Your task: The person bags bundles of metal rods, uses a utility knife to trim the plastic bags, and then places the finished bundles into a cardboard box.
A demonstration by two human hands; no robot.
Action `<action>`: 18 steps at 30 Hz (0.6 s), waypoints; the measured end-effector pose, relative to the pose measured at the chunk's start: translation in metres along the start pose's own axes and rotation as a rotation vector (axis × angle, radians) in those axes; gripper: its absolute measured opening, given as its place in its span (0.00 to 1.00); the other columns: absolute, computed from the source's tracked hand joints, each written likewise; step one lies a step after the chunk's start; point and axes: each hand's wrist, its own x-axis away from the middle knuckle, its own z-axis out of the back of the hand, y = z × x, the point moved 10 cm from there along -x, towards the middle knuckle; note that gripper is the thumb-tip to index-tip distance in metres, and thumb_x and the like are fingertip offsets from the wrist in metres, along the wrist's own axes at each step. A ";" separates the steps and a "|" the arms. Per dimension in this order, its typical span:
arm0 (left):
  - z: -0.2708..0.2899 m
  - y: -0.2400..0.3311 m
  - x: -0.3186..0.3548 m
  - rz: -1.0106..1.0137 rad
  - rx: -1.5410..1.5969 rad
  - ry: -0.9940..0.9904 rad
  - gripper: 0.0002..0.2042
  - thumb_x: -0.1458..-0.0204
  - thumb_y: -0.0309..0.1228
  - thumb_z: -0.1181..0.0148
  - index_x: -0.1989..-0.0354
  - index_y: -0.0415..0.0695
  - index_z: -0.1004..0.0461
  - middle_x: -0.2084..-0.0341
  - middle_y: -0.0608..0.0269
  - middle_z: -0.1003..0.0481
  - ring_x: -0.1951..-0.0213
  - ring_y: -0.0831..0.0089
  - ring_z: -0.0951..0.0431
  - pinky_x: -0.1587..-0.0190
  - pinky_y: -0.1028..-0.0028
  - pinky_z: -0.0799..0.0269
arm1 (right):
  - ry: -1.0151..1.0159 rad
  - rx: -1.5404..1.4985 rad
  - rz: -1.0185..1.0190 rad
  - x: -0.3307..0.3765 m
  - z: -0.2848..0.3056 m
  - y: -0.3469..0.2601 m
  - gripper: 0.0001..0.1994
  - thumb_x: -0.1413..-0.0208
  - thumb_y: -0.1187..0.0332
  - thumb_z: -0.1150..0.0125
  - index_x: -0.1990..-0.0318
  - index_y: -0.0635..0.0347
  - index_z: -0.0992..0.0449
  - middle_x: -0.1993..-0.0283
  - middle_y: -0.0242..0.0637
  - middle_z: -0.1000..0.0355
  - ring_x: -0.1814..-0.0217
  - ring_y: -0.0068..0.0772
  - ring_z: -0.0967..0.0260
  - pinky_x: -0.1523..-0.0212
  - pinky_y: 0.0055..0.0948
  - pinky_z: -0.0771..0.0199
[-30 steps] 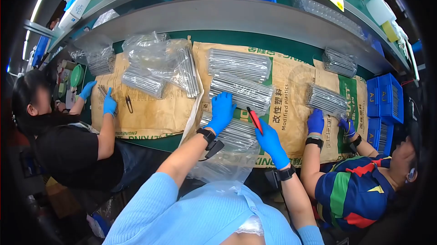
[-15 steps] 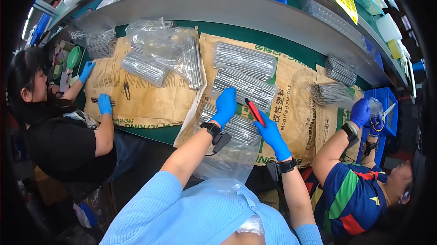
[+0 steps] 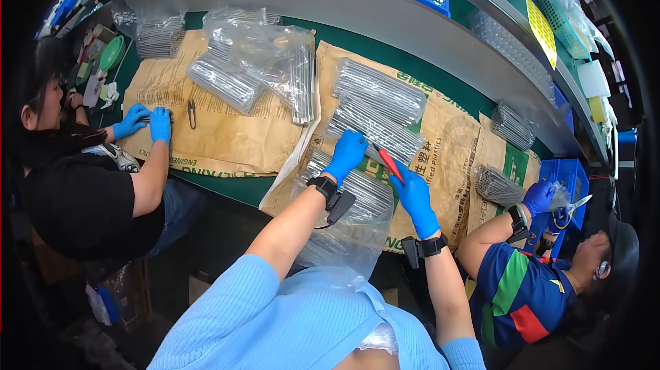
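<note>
Both my hands wear blue gloves. My left hand (image 3: 348,153) is closed over the middle bundle of thin silver metal rods (image 3: 385,122), its fingertips together; what they pinch is hidden. My right hand (image 3: 415,198) is wrapped around a slim red hand tool (image 3: 390,164) with a dark front end. The tool's tip points up-left, close to my left fingertips. Behind lies a bagged bundle of rods (image 3: 381,88). Nearest me, another bundle of rods (image 3: 357,188) lies partly under my left wrist, with a loose clear plastic bag (image 3: 340,246) hanging toward me.
Brown paper sacks (image 3: 240,143) cover the green table. At left, a co-worker's gloved hands (image 3: 148,122) work near small black snips (image 3: 192,114) and more bagged rods (image 3: 223,81). At right, another co-worker's hand (image 3: 538,197) holds a bag of rods (image 3: 496,186) beside blue bins (image 3: 567,177).
My tool's tip has come closer to my left fingertips. The left co-worker's hands have come together. The right co-worker's near hand has moved down to the bagged rods. The view has shifted slightly.
</note>
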 end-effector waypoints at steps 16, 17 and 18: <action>0.014 0.001 0.013 -0.042 0.172 0.013 0.07 0.58 0.31 0.44 0.72 0.43 0.26 0.69 0.50 0.31 0.65 0.53 0.30 0.63 0.62 0.34 | -0.092 0.470 0.062 -0.015 0.017 -0.023 0.18 0.53 0.65 0.45 0.51 0.48 0.33 0.75 0.40 0.33 0.75 0.42 0.31 0.78 0.37 0.32; 0.015 0.001 0.015 -0.044 0.174 0.009 0.07 0.58 0.31 0.44 0.72 0.43 0.26 0.69 0.50 0.31 0.65 0.53 0.30 0.63 0.62 0.34 | -0.094 0.454 0.075 -0.013 0.020 -0.020 0.18 0.53 0.65 0.44 0.52 0.48 0.33 0.75 0.40 0.33 0.75 0.43 0.31 0.78 0.37 0.32; 0.016 0.008 0.017 -0.114 0.155 0.009 0.07 0.57 0.31 0.45 0.72 0.42 0.27 0.69 0.50 0.30 0.66 0.53 0.29 0.63 0.62 0.34 | -0.095 0.439 0.087 -0.011 0.023 -0.017 0.18 0.53 0.64 0.44 0.52 0.47 0.32 0.75 0.40 0.33 0.75 0.43 0.32 0.78 0.36 0.32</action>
